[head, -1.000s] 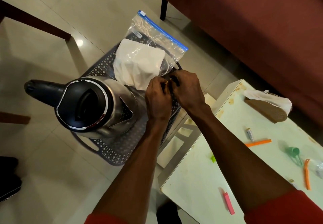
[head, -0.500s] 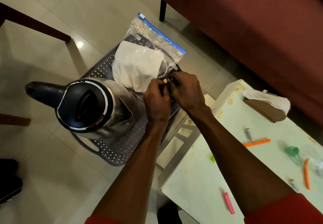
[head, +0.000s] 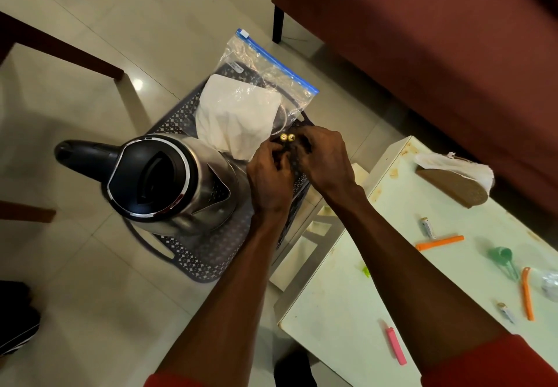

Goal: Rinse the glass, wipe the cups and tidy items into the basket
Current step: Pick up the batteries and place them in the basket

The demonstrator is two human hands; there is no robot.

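Observation:
A dark perforated basket (head: 193,258) stands on the floor tiles. In it stand a steel kettle (head: 160,179) with a black lid and a clear zip bag (head: 265,75) holding a white cloth (head: 235,117). Over the basket's right rim both my hands meet. My left hand (head: 268,175) and my right hand (head: 324,160) together hold a small dark object with two brass-coloured tips (head: 287,137) pointing up between the fingers. What the object is I cannot tell.
A pale low table (head: 362,281) at the right carries two orange clips (head: 439,242), a green scoop (head: 502,258), a pink clip (head: 396,346), small tubes and a brown wedge (head: 453,188) under white paper. A red sofa (head: 422,39) is behind. Wooden furniture legs stand at the left.
The two brass-coloured tips have come into sight between my fingers. Both hands have stayed over the basket's right rim, shifting only slightly.

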